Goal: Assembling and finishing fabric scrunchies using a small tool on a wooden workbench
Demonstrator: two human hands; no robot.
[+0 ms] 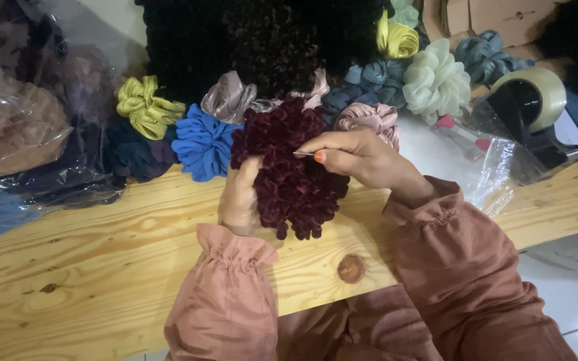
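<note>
A dark maroon velvet scrunchie, ruffled and thick, is held up over a low wooden table. My left hand grips it from behind and below, mostly hidden by the fabric. My right hand pinches a thin needle against the scrunchie's upper right side, thumb and forefinger closed on it. Both arms wear dusty-pink sleeves with gathered cuffs.
Several scrunchies lie along the table's far edge: a blue one, a yellow-green one, a pale green one, a pink satin one. Plastic bags of fabric sit left. A tape dispenser stands right.
</note>
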